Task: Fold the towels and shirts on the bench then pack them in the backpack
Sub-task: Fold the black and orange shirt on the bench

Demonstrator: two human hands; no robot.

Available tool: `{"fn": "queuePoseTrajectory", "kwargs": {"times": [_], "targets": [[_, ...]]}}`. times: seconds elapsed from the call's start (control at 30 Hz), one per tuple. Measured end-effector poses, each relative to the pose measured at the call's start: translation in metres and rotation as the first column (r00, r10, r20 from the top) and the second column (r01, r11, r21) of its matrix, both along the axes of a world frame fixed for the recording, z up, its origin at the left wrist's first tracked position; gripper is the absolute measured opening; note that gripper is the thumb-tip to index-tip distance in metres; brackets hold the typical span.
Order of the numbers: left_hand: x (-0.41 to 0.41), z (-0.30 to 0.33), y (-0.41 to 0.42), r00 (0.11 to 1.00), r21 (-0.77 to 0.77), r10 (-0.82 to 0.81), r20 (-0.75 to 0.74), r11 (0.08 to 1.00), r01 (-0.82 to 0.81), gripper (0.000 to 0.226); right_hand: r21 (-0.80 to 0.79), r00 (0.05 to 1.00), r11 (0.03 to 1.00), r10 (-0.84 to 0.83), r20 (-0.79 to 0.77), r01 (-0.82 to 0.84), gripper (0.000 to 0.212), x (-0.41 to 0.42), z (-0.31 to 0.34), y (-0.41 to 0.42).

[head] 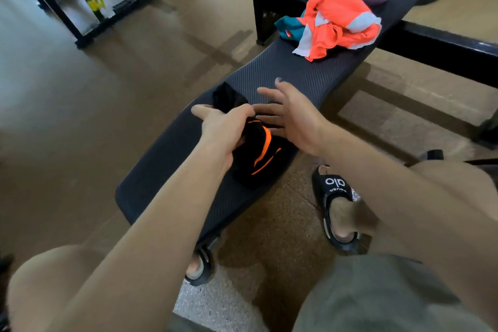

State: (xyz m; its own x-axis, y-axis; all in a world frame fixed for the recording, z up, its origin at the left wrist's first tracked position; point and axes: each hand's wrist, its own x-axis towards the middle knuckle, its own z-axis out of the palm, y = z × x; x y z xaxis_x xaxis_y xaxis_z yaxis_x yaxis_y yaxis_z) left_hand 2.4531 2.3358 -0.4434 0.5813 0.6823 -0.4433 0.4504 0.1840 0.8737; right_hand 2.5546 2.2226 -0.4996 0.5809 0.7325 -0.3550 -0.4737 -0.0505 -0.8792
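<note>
I see the bench (pixel 269 73) running from me toward the far side, long and dark, with a ribbed top. On its far part lies an unfolded heap: an orange and white shirt (pixel 342 24) with a teal garment (pixel 287 27) just beside it, half under it. Near me, on the bench, there is a black garment with orange trim (pixel 256 153), bunched together. My left hand (pixel 223 127) grips this bunch at its upper part, fingers curled round the cloth. My right hand (pixel 291 113) is spread, fingers straight, just beside the bunch, and I cannot tell if it touches the cloth. I see no backpack in this view. I think the step now is to open this garment flat before folding. To do it well, I would find two corners or the shoulders, pull them apart, lay the cloth flat along the bench, and smooth it with the flat palm before the first fold.
</note>
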Motion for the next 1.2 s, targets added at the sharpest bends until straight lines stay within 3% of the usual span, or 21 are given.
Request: {"fn": "queuePoseTrajectory", "kwargs": {"times": [0.07, 0.13, 0.2, 0.3, 0.4, 0.5, 0.57, 0.63, 0.67, 0.73, 0.8, 0.9, 1.03, 1.1, 1.2], "targets": [[0.021, -0.008, -0.013, 0.997, 0.000, -0.050, -0.062, 0.999, 0.050, 0.075, 0.008, 0.996, 1.000, 0.016, -0.091, -0.016, 0.056, 0.010, 0.004, -0.012], [0.038, -0.019, -0.025, 0.996, -0.040, -0.066, -0.065, 0.997, 0.064, 0.065, -0.041, 0.996, 0.997, 0.069, -0.054, -0.072, 0.048, 0.016, 0.000, -0.014], [0.047, -0.028, -0.033, 0.994, -0.101, -0.097, -0.040, 0.991, 0.093, 0.048, -0.170, 0.993, 0.984, 0.075, 0.093, -0.058, 0.052, 0.022, -0.009, -0.012], [0.046, -0.038, -0.032, 0.990, -0.116, -0.141, 0.028, 0.983, 0.143, 0.037, -0.343, 0.937, 0.936, 0.048, 0.347, 0.079, 0.074, 0.034, -0.018, -0.012], [0.036, -0.046, -0.017, 0.977, 0.117, -0.214, 0.016, 0.970, 0.211, 0.041, -0.436, 0.831, 0.889, 0.132, 0.540, 0.143, 0.084, 0.043, -0.022, -0.016], [0.020, -0.057, -0.003, 0.942, 0.446, -0.319, -0.105, 0.832, 0.331, 0.046, -0.502, 0.723, 0.849, 0.243, 0.646, 0.163, 0.082, 0.049, -0.034, -0.017], [0.009, -0.066, 0.001, 0.949, 0.579, -0.259, -0.180, 0.752, 0.315, 0.049, -0.554, 0.681, 0.818, 0.317, 0.660, 0.155, 0.070, 0.049, -0.045, -0.014], [-0.004, -0.076, 0.003, 0.965, 0.624, -0.076, -0.250, 0.750, 0.221, 0.064, -0.634, 0.662, 0.754, 0.386, 0.642, 0.175, 0.065, 0.049, -0.052, -0.012], [-0.009, -0.080, 0.003, 0.962, 0.553, 0.007, -0.271, 0.820, 0.150, 0.075, -0.666, 0.660, 0.721, 0.408, 0.631, 0.191, 0.066, 0.049, -0.053, -0.011], [-0.016, -0.085, 0.000, 0.969, 0.154, 0.105, -0.225, 0.985, -0.071, 0.086, -0.673, 0.689, 0.716, 0.392, 0.610, 0.189, 0.072, 0.050, -0.050, -0.012], [-0.017, -0.085, -0.002, 0.980, -0.222, 0.140, -0.142, 0.960, -0.170, 0.074, -0.644, 0.731, 0.744, 0.337, 0.594, 0.180, 0.076, 0.052, -0.050, -0.011], [-0.012, -0.084, -0.001, 0.994, -0.425, 0.093, -0.064, 0.898, -0.111, 0.047, -0.609, 0.798, 0.778, 0.266, 0.541, 0.154, 0.066, 0.050, -0.053, -0.010], [-0.015, -0.075, 0.002, 0.998, -0.531, 0.031, -0.055, 0.846, -0.055, 0.042, -0.535, 0.952, 0.839, 0.074, 0.298, 0.102, 0.054, 0.035, -0.056, -0.018], [-0.020, -0.071, 0.005, 0.999, -0.471, 0.010, -0.032, 0.882, -0.024, 0.051, -0.479, 0.989, 0.874, -0.018, 0.144, 0.085, 0.056, 0.023, -0.054, -0.026], [-0.027, -0.055, 0.010, 0.999, -0.352, -0.051, 0.020, 0.934, 0.055, 0.054, -0.420, 0.999, 0.907, -0.029, 0.025, 0.036, 0.068, 0.011, -0.055, -0.037]]}}
